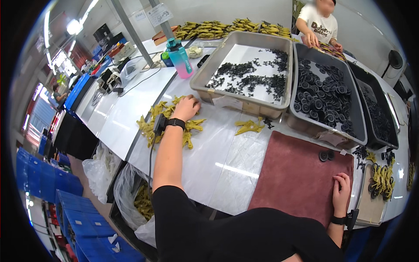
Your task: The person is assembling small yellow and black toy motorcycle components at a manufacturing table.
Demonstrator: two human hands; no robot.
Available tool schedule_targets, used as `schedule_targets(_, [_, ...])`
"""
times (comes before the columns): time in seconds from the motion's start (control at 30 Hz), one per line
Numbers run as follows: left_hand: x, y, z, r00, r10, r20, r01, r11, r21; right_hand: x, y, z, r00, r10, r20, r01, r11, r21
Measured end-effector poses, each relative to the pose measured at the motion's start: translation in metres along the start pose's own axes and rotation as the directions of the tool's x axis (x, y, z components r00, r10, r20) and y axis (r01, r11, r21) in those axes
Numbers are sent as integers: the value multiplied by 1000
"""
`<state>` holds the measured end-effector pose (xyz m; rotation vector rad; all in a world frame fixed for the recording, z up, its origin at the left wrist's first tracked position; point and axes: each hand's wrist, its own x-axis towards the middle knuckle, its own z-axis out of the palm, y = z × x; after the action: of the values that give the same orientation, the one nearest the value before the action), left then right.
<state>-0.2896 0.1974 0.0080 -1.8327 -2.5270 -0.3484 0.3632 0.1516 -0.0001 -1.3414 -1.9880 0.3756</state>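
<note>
My left hand [187,108] reaches onto a loose pile of yellow-green plastic parts [192,125]. Its fingers curl down at the pile's far right side, and whatever lies under them is hidden. My right hand [341,185] rests on the right edge of a dark red cloth mat [288,174], fingers loosely bent and apart, with nothing seen in them. Two small black wheels [323,156] lie on the mat beyond that hand. Between pile and mat lies a single yellow-green part [249,126], beside small black pieces [268,124].
Beyond the mat stand a grey tub [283,109] of small black pieces, another tub [360,126] of black wheels and a black tray [388,142]. Yellow-green parts with wheels lie on a board [366,205] at right. A bottle [178,59] stands behind the pile; a person [321,22] works opposite.
</note>
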Motion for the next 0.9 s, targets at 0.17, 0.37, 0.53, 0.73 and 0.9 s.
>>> schedule_targets(0.17, [-44,31,-13,962,231,-142,-265,915,-305,3,0,1,1000,6,1,-6,1000,-7])
schedule_targets(0.37, [-99,1,-43,910,-85,-406,170,969,177,1,-6,0,1000,1,7,-1,1000,-6])
schedule_targets(0.53, [-122,-33,-56,734,-617,-283,644,765,1,-2,-3,-1,1000,4,5,-4,1000,4])
schedule_targets(0.73, [-126,-70,-18,891,-307,-335,195,924,-328,1,-5,-3,999,27,17,-27,1000,5])
schedule_targets(0.9, [-138,17,-37,820,-285,-497,391,912,123,3,-9,-4,1000,10,18,-10,1000,0])
